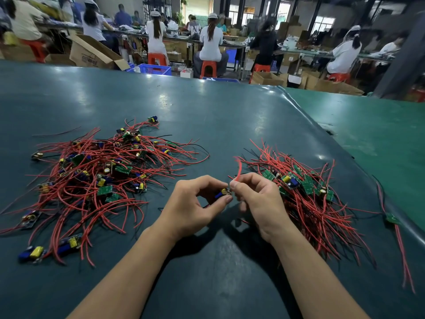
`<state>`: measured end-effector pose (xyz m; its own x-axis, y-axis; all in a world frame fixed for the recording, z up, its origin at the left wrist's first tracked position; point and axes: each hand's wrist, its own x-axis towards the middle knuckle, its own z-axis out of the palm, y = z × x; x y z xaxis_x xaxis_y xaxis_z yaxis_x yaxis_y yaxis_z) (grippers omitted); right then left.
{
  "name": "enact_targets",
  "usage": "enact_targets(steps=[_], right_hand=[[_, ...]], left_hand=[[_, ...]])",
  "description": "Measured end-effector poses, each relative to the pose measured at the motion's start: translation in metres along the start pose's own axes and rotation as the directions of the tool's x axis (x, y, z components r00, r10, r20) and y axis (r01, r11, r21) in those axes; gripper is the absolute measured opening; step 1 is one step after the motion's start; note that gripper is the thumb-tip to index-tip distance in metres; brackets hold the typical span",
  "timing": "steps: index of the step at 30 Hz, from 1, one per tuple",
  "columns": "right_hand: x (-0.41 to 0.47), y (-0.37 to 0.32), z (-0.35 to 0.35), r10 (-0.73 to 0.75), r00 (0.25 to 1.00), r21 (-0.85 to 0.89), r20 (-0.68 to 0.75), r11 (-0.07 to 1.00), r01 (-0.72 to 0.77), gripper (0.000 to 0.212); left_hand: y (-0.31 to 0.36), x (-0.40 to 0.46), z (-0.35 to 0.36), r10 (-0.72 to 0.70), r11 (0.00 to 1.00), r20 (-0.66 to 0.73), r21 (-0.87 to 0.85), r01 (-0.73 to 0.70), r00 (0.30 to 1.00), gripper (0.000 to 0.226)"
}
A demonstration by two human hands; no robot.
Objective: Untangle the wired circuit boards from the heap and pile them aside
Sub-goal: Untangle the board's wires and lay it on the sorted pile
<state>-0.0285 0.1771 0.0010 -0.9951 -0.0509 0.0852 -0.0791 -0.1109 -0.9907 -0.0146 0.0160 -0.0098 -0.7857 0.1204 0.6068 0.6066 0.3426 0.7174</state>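
Observation:
A tangled heap (96,171) of small green circuit boards with red and black wires spreads over the left of the dark green table (207,125). A second, tidier pile of wired boards (305,194) lies at the right. Between them my left hand (195,208) pinches one small circuit board (224,192) with a yellow capacitor and a blue part. My right hand (257,201) pinches that board's red wire (239,169), which curls up and away from the fingers.
One loose wired board (392,218) lies near the table's right edge, its red wires trailing toward me. A few boards (34,252) sit apart at the heap's near left. Beyond the far edge, seated people work at benches among cardboard boxes and blue crates.

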Motion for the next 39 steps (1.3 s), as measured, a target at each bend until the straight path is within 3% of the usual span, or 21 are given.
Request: enact_targets(steps=[7, 11, 17, 21, 34, 39], right_hand=[[0.003, 0.000, 0.002, -0.106, 0.984, 0.156, -0.143, 0.979, 0.128, 0.029], [0.005, 0.003, -0.002, -0.253, 0.932, -0.010, -0.257, 0.966, 0.260, 0.021], [0.008, 0.003, -0.003, -0.369, 0.836, -0.232, -0.405, 0.926, 0.296, 0.023], [0.005, 0.002, -0.003, -0.402, 0.827, -0.250, -0.394, 0.912, 0.325, 0.009], [0.008, 0.002, -0.008, -0.527, 0.744, -0.364, -0.411, 0.843, 0.396, 0.021], [0.008, -0.001, -0.012, -0.530, 0.728, -0.377, -0.435, 0.841, 0.388, 0.014]], left_hand=[[0.006, -0.002, -0.004, -0.006, 0.999, -0.056, -0.038, 0.004, 0.998, 0.017], [0.011, -0.001, -0.004, 0.006, 0.999, -0.054, -0.039, -0.009, 0.999, 0.015], [0.012, -0.004, 0.000, 0.052, 0.999, -0.076, 0.004, -0.052, 0.996, 0.016], [0.009, -0.004, 0.000, 0.051, 0.998, -0.080, 0.040, -0.048, 0.995, 0.020], [0.011, -0.004, -0.006, 0.159, 0.984, -0.071, 0.097, -0.152, 0.985, 0.021], [0.009, -0.004, -0.005, 0.199, 0.975, -0.054, 0.108, -0.192, 0.979, 0.021]])
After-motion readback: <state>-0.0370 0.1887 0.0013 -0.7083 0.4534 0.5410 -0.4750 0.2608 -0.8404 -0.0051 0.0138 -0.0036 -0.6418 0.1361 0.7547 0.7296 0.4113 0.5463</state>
